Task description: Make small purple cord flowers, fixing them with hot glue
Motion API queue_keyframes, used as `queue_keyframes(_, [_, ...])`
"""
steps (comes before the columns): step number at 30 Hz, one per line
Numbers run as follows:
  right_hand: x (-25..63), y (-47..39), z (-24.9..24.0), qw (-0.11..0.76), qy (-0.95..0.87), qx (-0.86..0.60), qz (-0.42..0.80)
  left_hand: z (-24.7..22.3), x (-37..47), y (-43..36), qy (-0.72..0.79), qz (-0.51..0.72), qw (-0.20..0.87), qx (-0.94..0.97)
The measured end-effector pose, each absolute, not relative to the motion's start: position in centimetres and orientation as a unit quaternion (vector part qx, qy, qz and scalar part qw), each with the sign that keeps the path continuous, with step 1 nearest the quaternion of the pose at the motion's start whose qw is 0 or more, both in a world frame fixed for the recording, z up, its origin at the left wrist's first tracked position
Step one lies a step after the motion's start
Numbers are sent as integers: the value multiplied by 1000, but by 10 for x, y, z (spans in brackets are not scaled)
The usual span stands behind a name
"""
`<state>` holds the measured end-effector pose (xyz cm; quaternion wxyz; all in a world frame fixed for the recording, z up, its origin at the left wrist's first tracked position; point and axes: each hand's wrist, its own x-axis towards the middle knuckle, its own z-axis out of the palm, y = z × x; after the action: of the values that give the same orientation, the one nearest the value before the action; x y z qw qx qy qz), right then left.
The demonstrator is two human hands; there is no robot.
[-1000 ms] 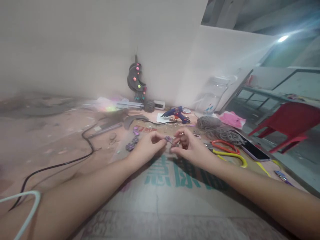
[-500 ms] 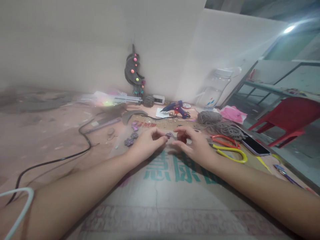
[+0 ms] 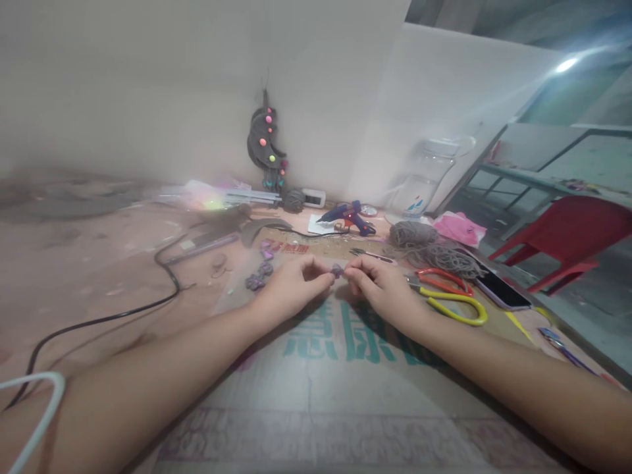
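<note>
At the centre of the frame, your left hand (image 3: 291, 288) and right hand (image 3: 385, 291) pinched a small purple piece (image 3: 337, 270), apparently unfinished; left of centre, similar purple flowers (image 3: 255, 282) lay seemingly completed on the printed sheet (image 3: 345, 392).

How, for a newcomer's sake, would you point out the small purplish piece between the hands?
On the table lies a big flat sheet with green characters. Just beyond the characters, the left hand and right hand nearly meet, with the small purplish piece between them. Unlike the purplish pieces lying to the left, this one is held.
</note>
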<state>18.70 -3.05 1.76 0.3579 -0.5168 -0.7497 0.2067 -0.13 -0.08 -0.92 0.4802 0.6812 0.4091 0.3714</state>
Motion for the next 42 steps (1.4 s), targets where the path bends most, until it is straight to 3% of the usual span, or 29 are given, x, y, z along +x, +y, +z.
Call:
queue_keyframes(6, [182,-29,14,356,-700,-511,349,-6,-2,-1,397,380,517,656])
queue_keyframes(14, [182,-28,11,380,-671,-497,399,0,-1,-2,376,374,548,646])
queue_keyframes(32, [183,-34,17,361,-727,-500,302,-2,-1,-7,373,364,499,692])
queue_keyframes(42, [183,-33,11,372,-719,-486,328,-2,-1,-6,384,367,487,693])
